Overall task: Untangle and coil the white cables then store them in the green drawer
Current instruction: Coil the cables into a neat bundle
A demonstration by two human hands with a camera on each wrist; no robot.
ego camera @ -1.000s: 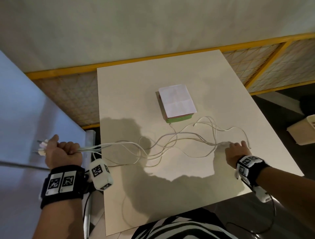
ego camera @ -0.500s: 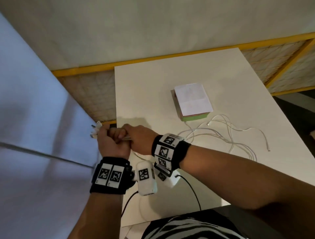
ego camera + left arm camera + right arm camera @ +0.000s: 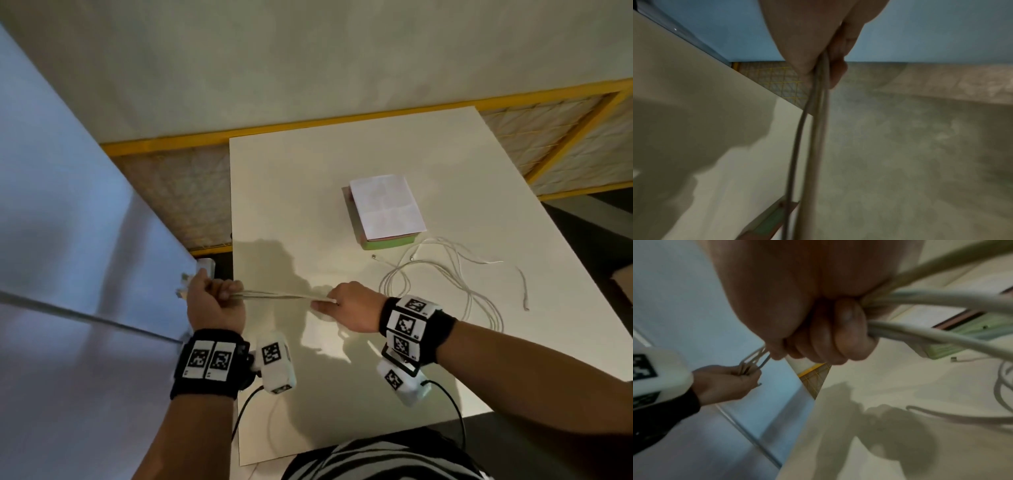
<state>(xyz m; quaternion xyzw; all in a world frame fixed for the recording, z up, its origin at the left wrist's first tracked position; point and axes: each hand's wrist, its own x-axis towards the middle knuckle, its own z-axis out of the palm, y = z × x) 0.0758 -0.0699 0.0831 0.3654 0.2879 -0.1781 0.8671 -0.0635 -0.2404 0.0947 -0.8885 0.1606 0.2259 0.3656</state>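
White surface (image 3: 308,178) against a pale wall, yellow-framed mesh behind. Left hand (image 3: 214,301) fisted round the plug ends of the white cables (image 3: 277,294), just off the surface's left edge; right hand (image 3: 349,306) curled round the same bundle further along, over the surface. Between the two, strands drawn taut, side by side, long axis running left to right. Beyond the right hand, slack lying in loose loops (image 3: 455,274) toward the green drawer (image 3: 390,244), under a white paper. Drawer shut or open: cannot tell. Strand count blurred.
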